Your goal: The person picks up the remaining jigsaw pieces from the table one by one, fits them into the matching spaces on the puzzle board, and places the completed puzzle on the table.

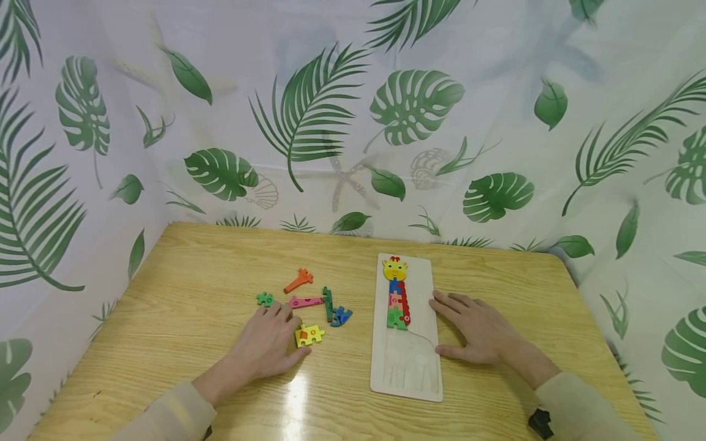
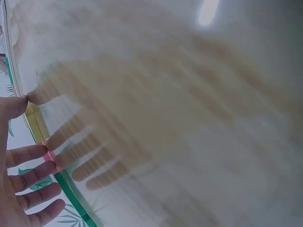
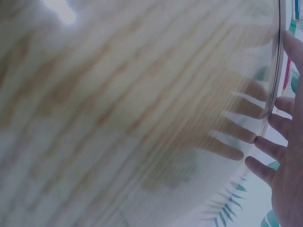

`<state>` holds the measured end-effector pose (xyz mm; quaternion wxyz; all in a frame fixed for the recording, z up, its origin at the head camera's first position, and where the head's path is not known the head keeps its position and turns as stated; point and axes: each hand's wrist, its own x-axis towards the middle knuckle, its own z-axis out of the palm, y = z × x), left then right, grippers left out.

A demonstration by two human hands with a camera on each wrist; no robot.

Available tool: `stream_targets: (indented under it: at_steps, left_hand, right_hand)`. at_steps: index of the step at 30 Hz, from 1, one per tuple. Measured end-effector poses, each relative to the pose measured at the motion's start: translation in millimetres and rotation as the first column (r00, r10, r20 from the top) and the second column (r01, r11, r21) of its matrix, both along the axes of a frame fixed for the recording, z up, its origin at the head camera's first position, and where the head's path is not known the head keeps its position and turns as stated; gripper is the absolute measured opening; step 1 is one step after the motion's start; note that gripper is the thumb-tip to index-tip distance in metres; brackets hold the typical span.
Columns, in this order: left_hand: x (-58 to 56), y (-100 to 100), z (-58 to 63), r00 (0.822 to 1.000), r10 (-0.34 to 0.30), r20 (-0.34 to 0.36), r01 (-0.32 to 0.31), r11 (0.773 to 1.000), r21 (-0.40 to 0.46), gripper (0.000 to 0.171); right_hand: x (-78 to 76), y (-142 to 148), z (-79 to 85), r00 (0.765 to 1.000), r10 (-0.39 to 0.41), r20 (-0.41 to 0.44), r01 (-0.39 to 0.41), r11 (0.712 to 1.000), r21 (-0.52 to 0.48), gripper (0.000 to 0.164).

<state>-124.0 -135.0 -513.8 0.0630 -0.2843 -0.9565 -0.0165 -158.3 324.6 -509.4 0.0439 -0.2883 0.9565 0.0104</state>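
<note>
My left hand (image 1: 266, 343) lies over the table around a yellow puzzle piece (image 1: 309, 335), its thumb and fingers spread on either side. In the left wrist view the yellow piece (image 2: 37, 124) shows between thumb and index finger, and no clear pinch is visible. To the right is a pale wooden puzzle board (image 1: 420, 300) with a giraffe head piece (image 1: 394, 269) at its top. Blue, pink, red and green pieces (image 1: 394, 317) form the neck below; the lower recess is bare. My right hand (image 1: 478, 327) rests flat, fingertips at the board's right edge.
Loose pieces lie beyond my left hand: orange (image 1: 298, 280), light green (image 1: 265, 299), pink (image 1: 304, 302), dark green (image 1: 328, 303) and blue (image 1: 341, 316). A leaf-printed cloth (image 1: 325, 208) hangs behind the wooden table (image 1: 220, 263).
</note>
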Motion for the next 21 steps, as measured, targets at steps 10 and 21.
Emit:
stream_targets:
  at_steps: [10,21]
  left_hand:
    - [-1.1,1.2,1.6,1.0,0.004,0.018,-0.004,1.0,-0.018,0.062]
    - [-0.4,2.2,4.2,1.0,-0.01,0.005,0.011,1.0,-0.027,0.056]
  right_hand:
    - [0.8,-1.1,0.0,1.0,-0.006,0.013,0.006,1.0,-0.003,0.097]
    - [1.1,-2.2,-0.2,1.0,0.001,0.011,-0.001,1.0,-0.014,0.097]
